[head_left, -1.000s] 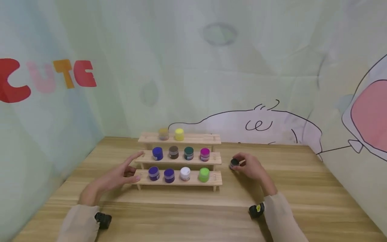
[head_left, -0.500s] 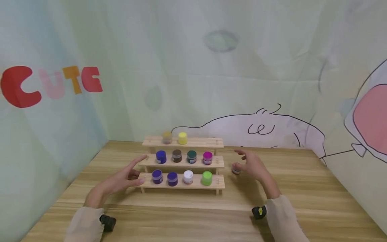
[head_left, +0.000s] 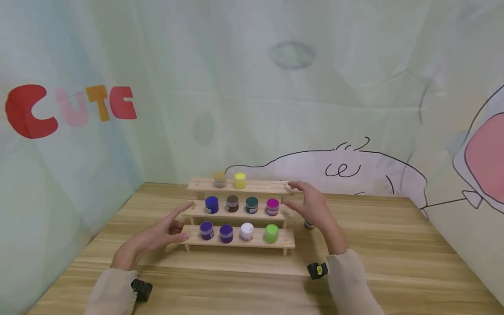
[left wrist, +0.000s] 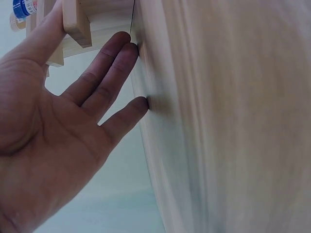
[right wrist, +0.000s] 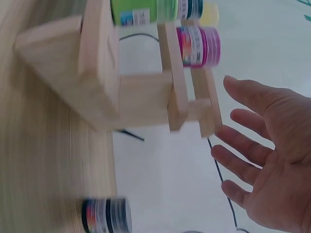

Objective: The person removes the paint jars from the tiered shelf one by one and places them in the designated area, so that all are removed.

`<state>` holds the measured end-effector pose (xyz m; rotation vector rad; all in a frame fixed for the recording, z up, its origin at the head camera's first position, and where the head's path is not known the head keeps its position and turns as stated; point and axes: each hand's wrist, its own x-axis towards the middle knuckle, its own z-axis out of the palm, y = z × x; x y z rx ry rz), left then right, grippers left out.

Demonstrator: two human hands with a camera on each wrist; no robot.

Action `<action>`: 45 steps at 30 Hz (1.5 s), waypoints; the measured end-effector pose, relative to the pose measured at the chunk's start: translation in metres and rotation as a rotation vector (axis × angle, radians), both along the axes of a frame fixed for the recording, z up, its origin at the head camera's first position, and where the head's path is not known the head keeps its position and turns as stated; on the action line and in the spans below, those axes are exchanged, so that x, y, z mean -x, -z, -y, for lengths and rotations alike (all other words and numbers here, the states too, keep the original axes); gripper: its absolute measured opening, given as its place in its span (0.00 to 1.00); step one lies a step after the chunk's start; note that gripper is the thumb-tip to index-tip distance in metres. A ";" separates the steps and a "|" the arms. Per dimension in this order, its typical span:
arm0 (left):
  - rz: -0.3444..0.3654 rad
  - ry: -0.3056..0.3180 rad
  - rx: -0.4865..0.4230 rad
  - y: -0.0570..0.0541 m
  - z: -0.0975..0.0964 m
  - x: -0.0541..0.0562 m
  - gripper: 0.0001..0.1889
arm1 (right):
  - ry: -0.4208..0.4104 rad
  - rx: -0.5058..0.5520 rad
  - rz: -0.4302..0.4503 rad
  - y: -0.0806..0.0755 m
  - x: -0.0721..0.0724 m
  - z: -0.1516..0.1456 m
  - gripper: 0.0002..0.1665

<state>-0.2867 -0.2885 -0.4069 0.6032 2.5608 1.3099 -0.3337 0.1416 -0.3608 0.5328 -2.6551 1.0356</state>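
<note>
Table point(head_left: 220, 280) is filling the foreground. Left hand point(head_left: 157, 234) is spreading wide at the rack's left end, gripping nothing; thumb is lying at the front step, index finger at the middle one, apparently touching (pressure: can't tell). Rack point(head_left: 258, 240) is standing upright on the table between the hands, three wooden steps. Front step is carrying two purple jars point(head_left: 226, 234), white jar point(head_left: 246, 232), green jar point(head_left: 271, 234). Right hand point(head_left: 315, 210) is hovering off the rack's right end, fingers well apart, holding nothing; fingertip contact with the top step can't be told. Black jar point(right wrist: 104, 215) is standing on the table just right of the rack, partly hidden behind that wrist. Middle step is bearing blue jar point(head_left: 211, 205), brown jar point(head_left: 232, 204), dark green jar point(head_left: 252, 205), magenta jar point(head_left: 272, 207); top step, ochre jar point(head_left: 220, 180) and yellow jar point(head_left: 240, 181). Rack is looking light and stiff, best held level by both step ends; jars are probably smooth, liable to slide if it's tilting. Curtain point(head_left: 236, 109) is hanging behind.
</note>
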 end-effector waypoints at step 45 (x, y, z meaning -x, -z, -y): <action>-0.007 0.003 0.032 -0.001 0.001 -0.002 0.46 | -0.168 0.005 -0.049 -0.012 0.024 0.118 0.20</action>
